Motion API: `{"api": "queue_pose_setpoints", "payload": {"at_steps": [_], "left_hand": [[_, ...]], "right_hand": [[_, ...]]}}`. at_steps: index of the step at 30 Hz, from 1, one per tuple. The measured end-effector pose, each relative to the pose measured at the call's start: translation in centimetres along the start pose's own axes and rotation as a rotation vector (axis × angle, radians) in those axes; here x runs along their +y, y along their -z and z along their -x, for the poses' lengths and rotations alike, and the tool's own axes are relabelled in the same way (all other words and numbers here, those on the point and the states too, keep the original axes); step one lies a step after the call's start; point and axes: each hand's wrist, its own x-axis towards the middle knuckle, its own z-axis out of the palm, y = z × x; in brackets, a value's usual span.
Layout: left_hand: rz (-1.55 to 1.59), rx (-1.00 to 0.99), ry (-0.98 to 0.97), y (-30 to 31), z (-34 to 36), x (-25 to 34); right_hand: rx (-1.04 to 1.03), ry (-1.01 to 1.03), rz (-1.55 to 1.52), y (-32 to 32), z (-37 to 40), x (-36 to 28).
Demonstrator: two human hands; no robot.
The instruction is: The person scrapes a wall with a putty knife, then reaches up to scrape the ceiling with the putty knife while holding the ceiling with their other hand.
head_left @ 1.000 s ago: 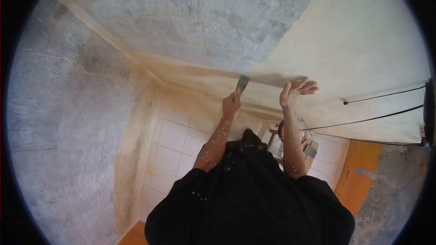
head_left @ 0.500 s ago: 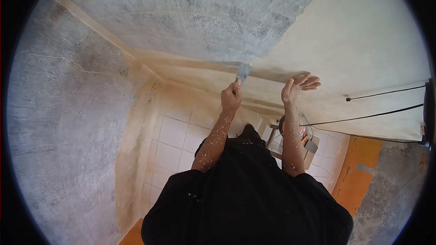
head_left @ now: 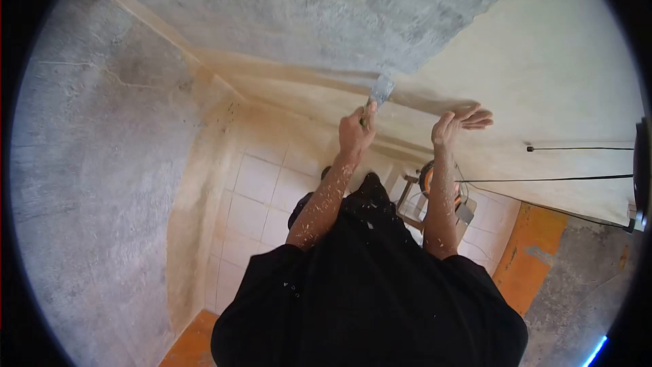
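Observation:
My left hand [head_left: 358, 130] is closed around the handle of a scraper [head_left: 382, 87]. The scraper's flat metal blade points up and right and meets the wall near the lower edge of the bare grey patch [head_left: 305, 13]. To the right, my right hand [head_left: 462, 122] lies with its fingers stretched out against the pale painted wall [head_left: 530, 61], holding nothing. Pale flakes speckle both forearms.
Below my right hand, a stool [head_left: 407, 197] stands near a round orange and black object [head_left: 426, 178], partly hidden by my forearm. Dark cables [head_left: 564, 179] run at the right. White floor tiles [head_left: 255, 183] lie below, and another scraped wall [head_left: 95, 163] rises at left.
My left hand and the scraper have moved right and slightly up along the wall. My right hand keeps its place against the wall, while the view has shifted a little.

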Motion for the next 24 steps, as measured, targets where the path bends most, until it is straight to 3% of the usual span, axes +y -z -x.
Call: {"api": "queue_pose_setpoints", "payload": {"at_steps": [2, 5, 6, 9, 12, 14, 16, 20, 22, 24], "left_hand": [[0.001, -0.015, 0.102, 0.7, -1.1, -2.3], [0.075, -0.005, -0.046, -0.8, -0.6, -4.5], [0.226, 0.194, -0.249, -2.4, -1.2, -2.2], [0.143, 0.069, -0.223, 1.1, -3.5, 9.6], [0.151, 0.088, -0.09, 1.8, -3.5, 6.7], [0.055, 0.101, -0.089, -0.2, -2.0, -1.5], [-0.086, -0.02, -0.014, -1.3, -0.2, -8.0], [0.002, 0.006, 0.018, -1.6, 0.1, -8.5], [-0.013, -0.061, -0.008, -0.4, 0.1, -6.5], [0.029, -0.001, -0.045, -0.6, -1.5, -3.3]], "right_hand": [[-0.01, -0.027, 0.004, -0.2, 0.0, -0.1], [-0.004, -0.023, -0.017, 0.2, -0.5, -0.8], [0.002, -0.017, -0.017, 0.2, -0.7, -0.9], [-0.052, -0.051, -0.037, 0.8, 0.3, -1.1], [-0.063, -0.001, -0.031, 0.5, -0.3, -0.3], [-0.048, 0.011, 0.001, 0.4, -0.3, 0.1], [-0.046, 0.008, 0.017, 0.5, 0.0, -0.3], [-0.018, 0.03, 0.031, 0.1, 0.2, 0.5], [-0.027, 0.025, 0.022, 0.1, 0.1, 0.3], [-0.019, 0.006, 0.011, -0.2, -0.3, -0.3]]}}
